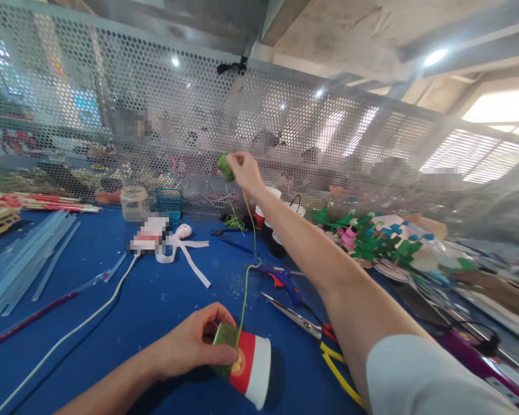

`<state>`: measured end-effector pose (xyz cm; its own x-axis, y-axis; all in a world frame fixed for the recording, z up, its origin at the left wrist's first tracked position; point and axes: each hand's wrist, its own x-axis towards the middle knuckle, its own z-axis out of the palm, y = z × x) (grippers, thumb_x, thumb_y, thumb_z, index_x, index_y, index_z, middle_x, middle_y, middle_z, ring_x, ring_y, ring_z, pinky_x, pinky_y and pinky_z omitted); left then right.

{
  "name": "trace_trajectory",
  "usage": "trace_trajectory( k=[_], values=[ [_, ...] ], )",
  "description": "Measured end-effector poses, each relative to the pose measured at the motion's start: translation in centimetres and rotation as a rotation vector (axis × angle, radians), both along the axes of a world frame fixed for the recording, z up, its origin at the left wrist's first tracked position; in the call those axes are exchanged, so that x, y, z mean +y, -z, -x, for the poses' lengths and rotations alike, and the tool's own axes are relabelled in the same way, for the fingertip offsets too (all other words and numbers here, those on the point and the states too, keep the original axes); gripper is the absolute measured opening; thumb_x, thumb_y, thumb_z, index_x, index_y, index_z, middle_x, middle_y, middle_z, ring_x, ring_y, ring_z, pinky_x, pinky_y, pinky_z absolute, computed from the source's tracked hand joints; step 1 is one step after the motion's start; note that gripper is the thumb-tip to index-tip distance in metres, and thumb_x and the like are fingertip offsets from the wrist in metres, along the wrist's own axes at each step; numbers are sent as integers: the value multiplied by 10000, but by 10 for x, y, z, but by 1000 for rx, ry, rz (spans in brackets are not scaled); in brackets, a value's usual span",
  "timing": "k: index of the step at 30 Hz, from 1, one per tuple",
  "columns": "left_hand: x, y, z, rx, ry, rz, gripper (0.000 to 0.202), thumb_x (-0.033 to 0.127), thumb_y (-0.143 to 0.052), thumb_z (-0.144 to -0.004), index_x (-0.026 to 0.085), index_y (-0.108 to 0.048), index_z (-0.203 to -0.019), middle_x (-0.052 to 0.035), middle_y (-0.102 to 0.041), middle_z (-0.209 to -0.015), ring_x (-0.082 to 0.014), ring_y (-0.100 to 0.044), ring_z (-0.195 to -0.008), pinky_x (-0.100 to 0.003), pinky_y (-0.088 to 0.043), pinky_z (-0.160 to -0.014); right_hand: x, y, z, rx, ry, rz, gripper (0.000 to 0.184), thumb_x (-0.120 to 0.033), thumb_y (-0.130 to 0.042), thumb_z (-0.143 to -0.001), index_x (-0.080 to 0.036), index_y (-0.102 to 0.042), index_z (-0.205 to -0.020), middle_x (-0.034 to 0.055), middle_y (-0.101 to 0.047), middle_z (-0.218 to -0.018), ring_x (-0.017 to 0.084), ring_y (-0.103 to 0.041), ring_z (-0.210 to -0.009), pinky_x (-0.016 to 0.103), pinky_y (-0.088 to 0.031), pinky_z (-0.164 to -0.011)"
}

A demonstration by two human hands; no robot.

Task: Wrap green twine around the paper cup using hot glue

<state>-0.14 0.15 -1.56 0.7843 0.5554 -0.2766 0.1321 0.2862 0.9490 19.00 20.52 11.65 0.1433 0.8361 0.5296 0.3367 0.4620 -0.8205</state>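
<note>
My left hand (190,343) is closed around the narrow end of a red and white paper cup (256,369), which is tilted on its side low over the table. Green yarn (225,334) covers that narrow end, and my thumb presses on it. Farther off and higher up, my right hand (245,172) pinches a small ball of green yarn (225,166) with the arm stretched out. A loose yarn strand (245,294) runs between the ball and the cup. Scissors (298,320) with yellow and red handles lie to the right of the cup, near a blue glue gun (282,281).
A perforated metal screen (177,104) stands along the table's back. Clear glue sticks (30,253), a white cable (82,323), a glass jar (135,203) and a ribboned doll-like piece (184,233) lie left. Green and pink craft flowers (367,239) crowd the right, near a purple device (480,369).
</note>
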Motion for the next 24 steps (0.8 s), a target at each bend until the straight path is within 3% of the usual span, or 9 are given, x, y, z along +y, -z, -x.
trace_trajectory(
  k=[1,2,6,9,13,17,21,24],
  values=[
    [0,1,0,-9,-3,-4,367,263,-709,-604,155,-457,-848,23,-552,-746,-106,-497,-672,-231,-365,-618,-3,10,15,-221,112,17,255,-309,-481,-808,-167,-479,-1019,50,-590,-969,144,-559,-957,294,-453,-822],
    [1,2,0,-18,0,-10,366,264,-710,-608,154,-460,-851,23,-552,-749,-104,-496,-671,-229,-361,-618,-6,20,29,-286,123,42,274,-290,-508,-797,-152,-493,-1033,61,-600,-972,157,-565,-957,305,-442,-840],
    [1,6,0,-66,6,0,387,289,-729,-601,156,-463,-850,20,-554,-759,-109,-504,-678,-231,-361,-624,-5,56,72,-439,64,193,269,-175,-430,-845,-126,-500,-1101,41,-635,-900,123,-622,-775,266,-478,-749],
    [0,7,-1,-62,-6,16,416,293,-748,-577,155,-462,-847,24,-546,-753,-105,-495,-673,-230,-362,-622,-4,78,83,-593,4,328,239,-222,-470,-864,-133,-532,-1077,53,-611,-978,142,-606,-810,314,-492,-732],
    [-1,6,-1,-61,-17,50,444,284,-760,-556,153,-457,-853,22,-545,-755,-97,-481,-664,-237,-363,-625,-3,93,71,-817,-33,450,296,-305,-506,-852,-157,-523,-1108,73,-551,-1108,187,-567,-921,386,-487,-761],
    [-1,5,0,-64,-10,68,440,269,-760,-546,156,-460,-847,15,-552,-776,-105,-491,-681,-244,-368,-633,-8,92,41,-1023,-37,506,295,-300,-502,-854,-168,-520,-1118,76,-541,-1131,193,-558,-949,391,-477,-784],
    [0,3,-1,-44,-11,65,412,249,-742,-563,160,-466,-856,15,-554,-787,-109,-494,-697,-249,-371,-643,-29,91,23,-1188,-151,546,258,-307,-511,-848,-158,-561,-1053,61,-578,-1071,184,-574,-913,363,-480,-769],
    [1,2,-1,-29,-11,53,401,243,-738,-559,157,-469,-844,20,-553,-768,-104,-489,-677,-245,-366,-633,-49,97,31,-1254,-247,514,270,-356,-519,-831,-144,-621,-963,43,-650,-961,165,-605,-858,265,-463,-741]
  ],
)
